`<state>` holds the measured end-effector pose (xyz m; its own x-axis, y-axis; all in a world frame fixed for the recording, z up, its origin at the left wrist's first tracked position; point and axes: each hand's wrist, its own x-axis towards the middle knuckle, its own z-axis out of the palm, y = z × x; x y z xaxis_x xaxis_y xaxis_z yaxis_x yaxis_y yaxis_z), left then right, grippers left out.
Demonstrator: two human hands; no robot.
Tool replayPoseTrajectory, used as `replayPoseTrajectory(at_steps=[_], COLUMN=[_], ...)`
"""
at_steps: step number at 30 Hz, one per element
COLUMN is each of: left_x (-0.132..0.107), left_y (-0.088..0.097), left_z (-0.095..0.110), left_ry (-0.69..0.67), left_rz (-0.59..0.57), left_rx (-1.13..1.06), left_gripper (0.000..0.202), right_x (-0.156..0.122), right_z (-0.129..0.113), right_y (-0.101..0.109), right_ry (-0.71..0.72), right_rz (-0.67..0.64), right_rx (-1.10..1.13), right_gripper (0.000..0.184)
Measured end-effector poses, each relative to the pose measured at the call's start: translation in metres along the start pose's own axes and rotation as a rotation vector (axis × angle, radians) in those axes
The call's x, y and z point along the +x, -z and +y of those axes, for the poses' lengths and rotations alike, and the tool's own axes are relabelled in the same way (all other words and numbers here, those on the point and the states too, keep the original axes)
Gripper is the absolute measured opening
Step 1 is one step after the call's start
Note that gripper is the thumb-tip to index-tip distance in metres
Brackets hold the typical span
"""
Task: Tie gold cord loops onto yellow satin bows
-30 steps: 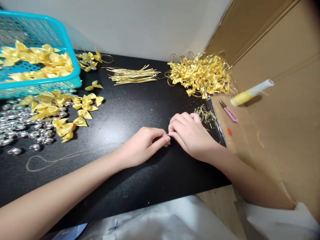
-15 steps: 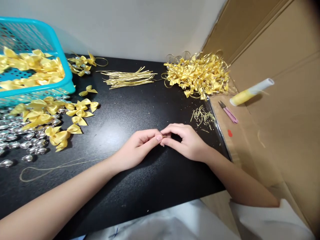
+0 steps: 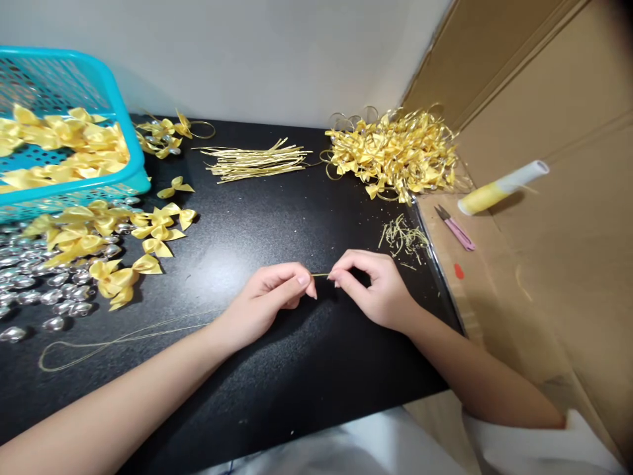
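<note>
Gold strand (image 3: pixel 321 275): short straight span between both hands, above the tabletop (image 3: pixel 297 376), mid-front; ends hidden in the fingers.
Left hand (image 3: pixel 271 297): thumb and index pinched on the strand's left end.
Right hand (image 3: pixel 376 287): fingertips pinched on the right end, thumb and index bowed apart behind the pinch.
Front edge: runs slanted below both hands, black surface showing between; the person's pale clothing just past it.
Right edge: right forearm crosses it; cardboard (image 3: pixel 558 277) beyond, with pink snips (image 3: pixel 459 234) and a white-yellow tube (image 3: pixel 504 187) on that side.
Back edge: meets the wall (image 3: pixel 267 59); gold strip bundle (image 3: pixel 260 161) near it, bow pile (image 3: pixel 395 155) in the back right corner, small bow cluster (image 3: pixel 165 135) by the basket.
Room ahead: open black stretch from hands to strip bundle, a few specks only.
Room right: tighter; trimmings (image 3: pixel 400 237) just behind the right hand, near the edge.
Room left: crowded; teal basket (image 3: pixel 117 105) at back, loose bows (image 3: pixel 116 274) and silver beads (image 3: pixel 54 297) before it, thin thread loop (image 3: pixel 99 344) beside the left forearm.
</note>
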<state>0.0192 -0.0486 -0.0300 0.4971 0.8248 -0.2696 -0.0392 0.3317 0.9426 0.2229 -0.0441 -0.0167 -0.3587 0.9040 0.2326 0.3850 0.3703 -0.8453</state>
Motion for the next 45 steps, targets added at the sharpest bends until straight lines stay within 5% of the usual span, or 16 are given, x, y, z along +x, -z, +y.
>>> replayPoseTrajectory(at_steps=[10, 19, 24, 29, 36, 45], left_x=[0.001, -0.003, -0.002, -0.001, -0.001, -0.002], left_y=[0.001, -0.011, -0.010, -0.006, -0.007, -0.007], left_z=[-0.002, 0.006, 0.004, 0.005, 0.006, 0.004], left_ry=[-0.014, -0.213, -0.210, -0.181, -0.283, -0.251], left_rz=[0.083, 0.144, 0.123, 0.096, -0.059, -0.111], left_rx=[-0.123, 0.401, 0.397, 0.346, 0.504, 0.542], left_gripper=[0.032, 0.024, 0.024, 0.022, 0.027, 0.023], right_x=[-0.004, -0.004, -0.003, -0.003, -0.003, -0.002], right_z=[0.004, 0.004, 0.005, -0.002, -0.006, -0.002], right_y=[-0.008, -0.004, 0.000, 0.009, 0.004, 0.012], right_ry=[0.262, 0.456, 0.428, 0.290, 0.301, 0.185], right_rz=[-0.009, 0.009, 0.058, 0.251, -0.184, -0.224], right_rx=[-0.256, -0.569, -0.534, -0.356, -0.302, -0.152], right_gripper=[0.023, 0.024, 0.019, 0.010, 0.023, 0.016])
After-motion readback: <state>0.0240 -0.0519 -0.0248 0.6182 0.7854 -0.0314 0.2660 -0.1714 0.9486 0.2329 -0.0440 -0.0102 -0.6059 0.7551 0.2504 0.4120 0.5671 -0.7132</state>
